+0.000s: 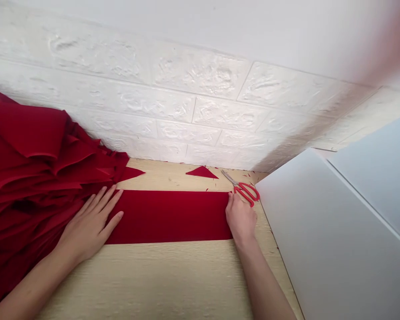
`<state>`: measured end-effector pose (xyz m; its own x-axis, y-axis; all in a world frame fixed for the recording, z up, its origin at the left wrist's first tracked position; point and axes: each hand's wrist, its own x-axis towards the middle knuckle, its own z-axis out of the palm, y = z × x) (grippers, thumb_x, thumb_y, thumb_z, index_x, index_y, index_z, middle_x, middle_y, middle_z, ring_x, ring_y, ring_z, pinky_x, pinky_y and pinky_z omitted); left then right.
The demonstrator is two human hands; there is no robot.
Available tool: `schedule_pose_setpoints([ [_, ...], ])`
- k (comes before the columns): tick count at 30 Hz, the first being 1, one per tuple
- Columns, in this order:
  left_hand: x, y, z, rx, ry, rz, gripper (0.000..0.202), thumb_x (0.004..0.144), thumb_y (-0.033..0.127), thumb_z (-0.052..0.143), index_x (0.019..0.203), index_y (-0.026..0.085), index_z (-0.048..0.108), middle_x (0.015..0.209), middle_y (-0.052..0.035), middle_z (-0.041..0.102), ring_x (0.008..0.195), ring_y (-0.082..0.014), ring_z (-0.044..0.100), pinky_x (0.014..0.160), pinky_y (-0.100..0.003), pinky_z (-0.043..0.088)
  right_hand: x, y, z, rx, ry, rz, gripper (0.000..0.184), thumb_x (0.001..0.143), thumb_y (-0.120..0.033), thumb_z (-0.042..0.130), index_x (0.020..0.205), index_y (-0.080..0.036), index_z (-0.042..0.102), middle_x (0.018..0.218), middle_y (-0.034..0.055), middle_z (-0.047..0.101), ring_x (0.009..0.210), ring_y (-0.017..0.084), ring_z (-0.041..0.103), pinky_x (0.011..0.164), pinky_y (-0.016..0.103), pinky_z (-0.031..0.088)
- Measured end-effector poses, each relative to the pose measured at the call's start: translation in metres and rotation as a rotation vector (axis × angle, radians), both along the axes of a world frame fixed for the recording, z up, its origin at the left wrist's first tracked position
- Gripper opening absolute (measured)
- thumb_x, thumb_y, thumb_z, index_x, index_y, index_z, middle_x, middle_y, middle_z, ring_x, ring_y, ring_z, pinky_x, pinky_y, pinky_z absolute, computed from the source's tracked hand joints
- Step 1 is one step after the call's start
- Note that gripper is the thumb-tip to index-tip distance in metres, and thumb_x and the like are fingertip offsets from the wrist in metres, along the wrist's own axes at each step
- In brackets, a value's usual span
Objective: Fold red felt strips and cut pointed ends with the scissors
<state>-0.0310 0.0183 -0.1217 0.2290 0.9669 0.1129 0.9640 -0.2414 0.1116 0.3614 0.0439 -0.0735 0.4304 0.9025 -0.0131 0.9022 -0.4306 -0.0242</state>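
Observation:
A flat strip of dark red fabric [173,216] lies across the wooden tabletop. My left hand [91,222] rests flat on its left end, fingers stretched out, beside the big heap of red fabric [30,178]. At the strip's right end my right hand [242,216] is closed, with thumb and fingers pinching the upper corner. Just beyond that hand lie scissors with red handles [248,191], their blades pointing up and left. A small triangular red scrap [202,172] sits above the strip.
A white brick-patterned wall [173,104] runs along the back of the wooden table [160,280]. To the right stands a white panel or box [333,231]. Tiny red scraps are scattered near the wall. A blurred reddish shape [393,44] crosses the upper right.

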Motion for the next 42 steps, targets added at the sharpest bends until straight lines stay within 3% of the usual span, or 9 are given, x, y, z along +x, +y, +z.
schedule_pose_setpoints([
  [7,0.002,0.004,0.009,-0.053,-0.144,0.197,0.067,0.1,0.041,0.017,0.153,0.008,0.039,0.162,-0.015,0.035,0.152,-0.0316,0.031,0.121,-0.055,0.036,-0.001,-0.001,-0.002,0.031,0.001,0.013,0.05,0.105,-0.034,0.027,0.105,-0.012,0.072,0.08,0.0194,0.072,0.068,0.03,0.069,0.061,0.039,0.049],
  [13,-0.005,0.005,0.004,-0.017,-0.204,0.172,0.065,0.099,0.035,0.017,0.149,0.004,0.044,0.159,-0.0159,0.041,0.151,-0.0282,0.035,0.122,-0.05,0.036,-0.004,0.0,-0.002,0.034,-0.002,0.012,0.051,0.105,-0.033,0.026,0.107,-0.012,0.072,0.08,0.0197,0.071,0.069,0.03,0.069,0.062,0.04,0.05],
  [19,-0.001,0.002,0.004,-0.045,-0.081,0.163,0.079,0.097,0.053,0.023,0.154,0.0,0.034,0.164,-0.0183,0.031,0.153,-0.0335,0.028,0.123,-0.054,0.032,-0.005,0.0,-0.003,0.034,-0.032,0.022,0.05,0.105,-0.033,0.027,0.108,-0.011,0.072,0.081,0.0212,0.072,0.068,0.03,0.069,0.06,0.04,0.049],
  [29,-0.001,0.003,0.005,-0.07,-0.036,0.171,0.084,0.097,0.057,0.017,0.155,-0.002,0.029,0.165,-0.0195,0.029,0.154,-0.0332,0.026,0.125,-0.052,0.028,-0.014,0.003,0.016,-0.083,-0.08,0.054,0.045,0.105,-0.028,0.028,0.113,-0.012,0.069,0.086,0.0201,0.074,0.082,0.034,0.073,0.067,0.039,0.051],
  [37,0.0,0.002,0.006,-0.069,-0.032,0.165,0.085,0.097,0.058,0.016,0.156,-0.002,0.028,0.165,-0.0188,0.028,0.155,-0.0325,0.025,0.125,-0.051,0.028,-0.006,0.001,-0.001,-0.013,-0.081,0.04,0.048,0.106,-0.035,0.025,0.114,-0.014,0.067,0.089,0.0195,0.074,0.076,0.031,0.071,0.064,0.039,0.05],
  [42,-0.003,0.002,0.004,-0.052,-0.03,0.15,0.083,0.098,0.059,0.018,0.156,0.0,0.028,0.165,-0.0182,0.029,0.155,-0.032,0.025,0.124,-0.05,0.028,-0.004,0.0,-0.004,0.052,-0.081,0.055,0.045,0.106,-0.034,0.028,0.109,-0.014,0.067,0.091,0.0201,0.073,0.082,0.031,0.071,0.064,0.037,0.048],
])
